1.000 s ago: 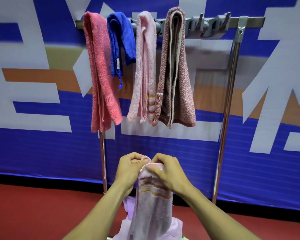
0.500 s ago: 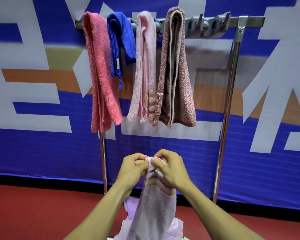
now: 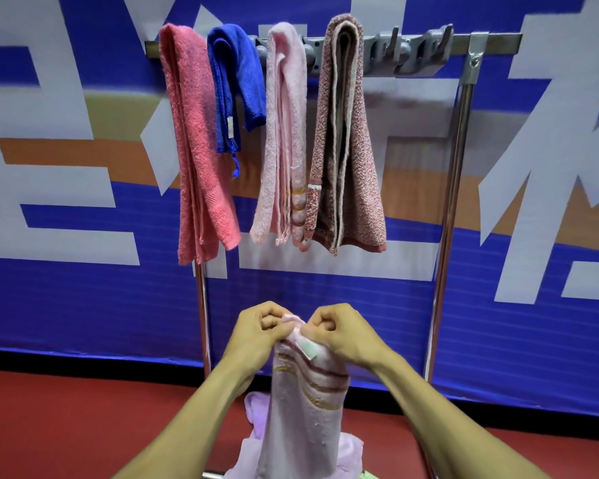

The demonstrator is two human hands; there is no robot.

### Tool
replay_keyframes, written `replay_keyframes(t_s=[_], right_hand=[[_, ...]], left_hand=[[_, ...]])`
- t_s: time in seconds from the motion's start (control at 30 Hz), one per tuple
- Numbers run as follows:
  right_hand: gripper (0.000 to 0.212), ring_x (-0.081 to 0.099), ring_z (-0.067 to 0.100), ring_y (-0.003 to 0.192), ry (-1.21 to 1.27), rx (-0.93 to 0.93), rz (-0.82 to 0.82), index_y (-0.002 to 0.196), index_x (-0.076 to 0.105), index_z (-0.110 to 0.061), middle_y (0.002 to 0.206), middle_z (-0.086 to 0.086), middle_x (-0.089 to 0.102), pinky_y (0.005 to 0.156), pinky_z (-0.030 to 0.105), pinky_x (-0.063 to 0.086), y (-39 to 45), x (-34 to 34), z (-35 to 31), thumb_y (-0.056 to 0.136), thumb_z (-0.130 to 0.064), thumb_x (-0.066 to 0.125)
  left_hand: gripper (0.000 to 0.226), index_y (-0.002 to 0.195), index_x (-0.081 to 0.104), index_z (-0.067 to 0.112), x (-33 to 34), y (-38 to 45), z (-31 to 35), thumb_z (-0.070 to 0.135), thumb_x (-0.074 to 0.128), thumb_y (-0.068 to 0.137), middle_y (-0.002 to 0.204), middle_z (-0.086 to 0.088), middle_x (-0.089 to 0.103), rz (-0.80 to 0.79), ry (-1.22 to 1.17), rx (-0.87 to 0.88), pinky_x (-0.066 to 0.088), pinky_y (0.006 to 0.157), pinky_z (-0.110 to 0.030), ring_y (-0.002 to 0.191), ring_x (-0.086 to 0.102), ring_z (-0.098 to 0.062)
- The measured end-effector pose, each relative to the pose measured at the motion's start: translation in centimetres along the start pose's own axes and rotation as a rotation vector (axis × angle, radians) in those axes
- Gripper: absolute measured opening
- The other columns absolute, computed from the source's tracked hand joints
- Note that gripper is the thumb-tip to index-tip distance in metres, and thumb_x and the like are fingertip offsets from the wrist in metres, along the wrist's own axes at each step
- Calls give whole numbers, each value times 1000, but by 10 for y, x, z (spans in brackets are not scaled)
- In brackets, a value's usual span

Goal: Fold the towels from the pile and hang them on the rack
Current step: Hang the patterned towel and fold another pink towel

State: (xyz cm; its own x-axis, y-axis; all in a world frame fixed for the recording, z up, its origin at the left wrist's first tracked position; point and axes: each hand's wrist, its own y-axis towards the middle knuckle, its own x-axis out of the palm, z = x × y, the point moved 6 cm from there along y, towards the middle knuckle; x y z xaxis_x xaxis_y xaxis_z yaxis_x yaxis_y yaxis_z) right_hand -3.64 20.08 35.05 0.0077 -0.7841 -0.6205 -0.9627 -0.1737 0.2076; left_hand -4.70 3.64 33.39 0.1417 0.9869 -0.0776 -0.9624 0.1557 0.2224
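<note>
A pale lilac towel (image 3: 305, 413) with red and yellow stripes hangs down from both my hands, below the rack. My left hand (image 3: 256, 331) and my right hand (image 3: 343, 335) pinch its top edge close together, beside a small white label. The metal rack (image 3: 495, 39) stands ahead with several folded towels over its bar: a coral one (image 3: 198, 150), a short blue one (image 3: 232, 81), a pale pink one (image 3: 284, 140) and a speckled maroon one (image 3: 346, 143). A bunched lilac pile (image 3: 256, 416) lies low behind the held towel.
The right part of the rack's bar carries bare grey hooks (image 3: 415, 50). Two chrome uprights (image 3: 445, 254) frame my hands. A blue banner wall with white shapes (image 3: 550, 167) stands just behind the rack, above a red floor (image 3: 66, 426).
Both hands have risen slightly with the towel and drawn its top edge tighter between the fingertips. The white label now shows near my right thumb. The hung towels are unchanged.
</note>
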Motion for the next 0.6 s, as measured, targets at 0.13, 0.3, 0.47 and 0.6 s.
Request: replay_keyframes(t_s=[0.13, 0.3, 0.47, 0.6], right_hand=[[36, 39, 9, 62, -89, 59, -329, 66, 64, -5, 60, -3, 46, 62, 27, 36, -8, 14, 17, 81, -36, 74], [48, 37, 20, 67, -499, 134, -328, 75, 61, -1, 65, 4, 43, 74, 35, 33, -14, 15, 31, 78, -47, 75], [53, 33, 25, 69, -570, 167, -200, 59, 45, -6, 61, 3, 36, 61, 33, 31, -11, -2, 37, 81, -46, 73], [50, 25, 20, 65, -469, 137, -76, 60, 50, -1, 58, 3, 31, 54, 34, 28, -7, -15, 41, 78, -40, 75]], left_hand=[[10, 90, 66, 1, -11, 2, 0, -8, 62, 90, 77, -22, 71, 40, 25, 9, 52, 70, -28, 70, 66, -17], [11, 89, 64, 0, -25, 3, 2, -9, 59, 92, 64, -2, 67, 140, -1, 11, 51, 61, -16, 62, 62, -7], [12, 89, 66, 4, -38, 4, -6, -5, 60, 92, 71, -5, 73, 210, 74, -36, 51, 65, -24, 66, 64, -11], [12, 88, 68, 7, -42, 6, -14, -3, 62, 92, 67, -2, 71, 253, 140, -73, 50, 67, -28, 66, 64, -15]])
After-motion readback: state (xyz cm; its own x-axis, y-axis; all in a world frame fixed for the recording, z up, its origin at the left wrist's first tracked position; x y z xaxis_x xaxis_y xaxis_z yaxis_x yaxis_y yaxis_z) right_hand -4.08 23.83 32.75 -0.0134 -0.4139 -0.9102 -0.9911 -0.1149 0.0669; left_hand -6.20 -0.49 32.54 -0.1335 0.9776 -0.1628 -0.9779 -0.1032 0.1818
